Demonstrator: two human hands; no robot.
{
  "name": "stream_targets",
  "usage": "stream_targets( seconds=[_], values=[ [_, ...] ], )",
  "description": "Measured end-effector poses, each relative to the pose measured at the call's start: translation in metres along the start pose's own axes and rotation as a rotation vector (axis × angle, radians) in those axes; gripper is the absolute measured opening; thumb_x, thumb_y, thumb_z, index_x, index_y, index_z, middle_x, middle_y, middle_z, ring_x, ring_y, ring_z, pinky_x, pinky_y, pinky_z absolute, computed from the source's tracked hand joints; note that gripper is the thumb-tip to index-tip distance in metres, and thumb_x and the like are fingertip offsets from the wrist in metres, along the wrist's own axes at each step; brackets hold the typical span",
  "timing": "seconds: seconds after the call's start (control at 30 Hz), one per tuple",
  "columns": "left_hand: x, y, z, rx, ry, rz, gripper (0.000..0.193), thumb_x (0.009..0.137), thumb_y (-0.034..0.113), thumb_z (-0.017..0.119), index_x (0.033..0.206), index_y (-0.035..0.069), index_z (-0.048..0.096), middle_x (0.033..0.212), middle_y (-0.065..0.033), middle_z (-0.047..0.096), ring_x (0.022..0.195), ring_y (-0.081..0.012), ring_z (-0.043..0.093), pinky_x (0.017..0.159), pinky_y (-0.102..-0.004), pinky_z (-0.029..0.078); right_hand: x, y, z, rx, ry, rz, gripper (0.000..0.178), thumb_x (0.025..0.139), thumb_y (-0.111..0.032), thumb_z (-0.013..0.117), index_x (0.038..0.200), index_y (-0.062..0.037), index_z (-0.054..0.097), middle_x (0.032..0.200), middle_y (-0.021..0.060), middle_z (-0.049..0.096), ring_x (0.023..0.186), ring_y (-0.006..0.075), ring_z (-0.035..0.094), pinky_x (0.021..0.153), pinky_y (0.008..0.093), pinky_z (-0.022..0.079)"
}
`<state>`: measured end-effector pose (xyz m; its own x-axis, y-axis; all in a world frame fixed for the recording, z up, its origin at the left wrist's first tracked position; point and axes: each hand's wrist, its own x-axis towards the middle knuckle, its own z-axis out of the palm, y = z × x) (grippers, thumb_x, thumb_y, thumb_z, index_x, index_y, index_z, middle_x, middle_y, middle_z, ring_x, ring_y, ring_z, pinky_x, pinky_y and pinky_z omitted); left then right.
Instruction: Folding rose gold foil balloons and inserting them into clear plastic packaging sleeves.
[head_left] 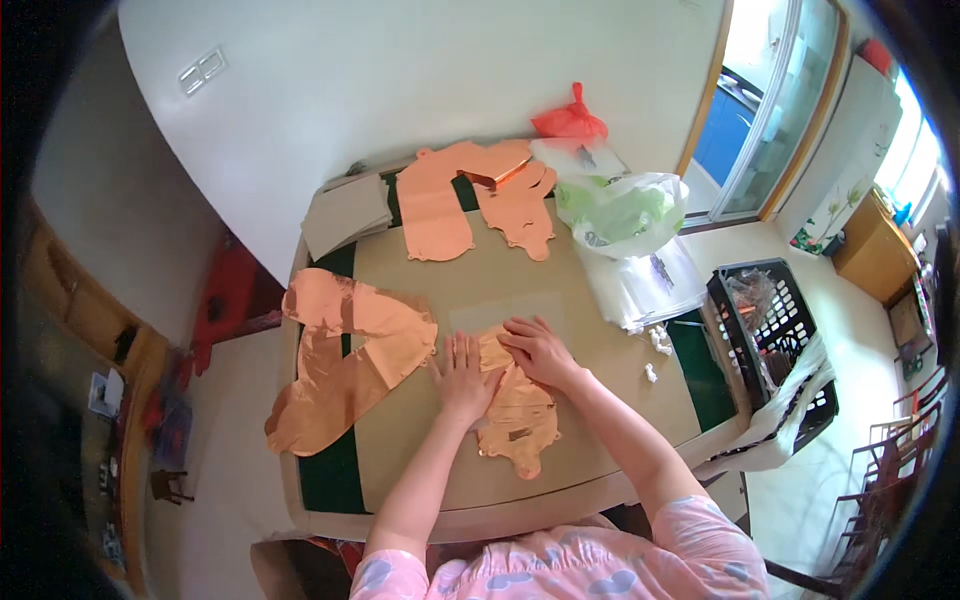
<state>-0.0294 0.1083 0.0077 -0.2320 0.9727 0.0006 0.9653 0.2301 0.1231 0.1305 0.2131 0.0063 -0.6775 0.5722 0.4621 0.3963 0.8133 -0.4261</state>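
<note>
Coppery foil [520, 412] on tan tabletop [400, 440], white wall [400, 70]

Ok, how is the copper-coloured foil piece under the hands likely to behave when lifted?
The foil piece will probably flop, as creases and wrinkles run across it. It looks thin, so it's likely light for its size. Its shiny surface might let it slide easily.

The white wall [400, 80] is fitted with a switch plate [203, 71] and broken by a glass door [775, 130], beyond which blue cabinets [722, 138] are seen; the pale floor [850, 320] is brightly lit at right, where a window [906, 150], a wooden cabinet [876, 250] and chairs [888, 462] are ranged
</note>
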Motion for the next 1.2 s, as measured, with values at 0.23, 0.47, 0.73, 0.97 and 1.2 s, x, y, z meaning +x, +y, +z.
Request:
stream_targets(
  seconds=[0.23,0.47,0.73,0.97,1.2],
  values=[
    [0.0,-0.003,0.01,-0.011,0.046,0.022,0.079,0.093,0.06,0.036,0.15,0.008,0.02,0.158,-0.0115,0.017,0.146,-0.0289,0.012,0.112,-0.0631,0.01,-0.027,0.003,-0.025,0.168,0.245,0.498,0.016,0.086,-0.008,0.059,0.098,-0.0042,0.068,0.092,0.014,0.064,0.088,0.0292,0.061,0.078,0.0357,0.049],
    [-0.002,-0.003,0.008,-0.018,0.091,0.041,0.077,0.094,0.059,0.036,0.149,0.007,0.023,0.156,-0.0126,0.023,0.145,-0.0295,0.016,0.112,-0.063,0.01,-0.033,-0.021,-0.028,-0.041,0.156,0.539,0.016,0.084,-0.018,0.062,0.086,-0.0028,0.064,0.086,0.0138,0.061,0.092,0.0328,0.057,0.083,0.0404,0.047],
    [-0.003,0.0,0.003,-0.037,0.06,0.04,0.076,0.094,0.059,0.036,0.149,0.007,0.024,0.156,-0.0124,0.022,0.146,-0.0295,0.016,0.112,-0.0629,0.01,-0.05,-0.037,-0.031,0.029,0.017,0.684,0.017,0.087,-0.02,0.057,0.09,-0.0036,0.062,0.088,0.0165,0.065,0.086,0.0355,0.063,0.075,0.0449,0.05],
    [0.0,-0.007,0.013,-0.023,0.078,0.032,0.071,0.096,0.054,0.036,0.149,0.009,0.024,0.157,-0.0113,0.021,0.146,-0.0293,0.015,0.112,-0.0628,0.01,-0.055,-0.044,-0.043,0.094,-0.15,0.701,0.012,0.084,-0.017,0.059,0.086,-0.0062,0.062,0.083,0.0138,0.068,0.08,0.0339,0.065,0.071,0.0431,0.052],
    [0.002,-0.007,0.013,-0.046,0.103,0.058,0.068,0.097,0.052,0.035,0.149,0.009,0.025,0.156,-0.0121,0.022,0.145,-0.0306,0.017,0.112,-0.0629,0.01,-0.045,-0.05,-0.019,-0.252,0.0,0.681,0.02,0.082,-0.014,0.058,0.1,-0.0058,0.055,0.099,0.0119,0.061,0.098,0.03,0.059,0.081,0.044,0.046]
  ],
)
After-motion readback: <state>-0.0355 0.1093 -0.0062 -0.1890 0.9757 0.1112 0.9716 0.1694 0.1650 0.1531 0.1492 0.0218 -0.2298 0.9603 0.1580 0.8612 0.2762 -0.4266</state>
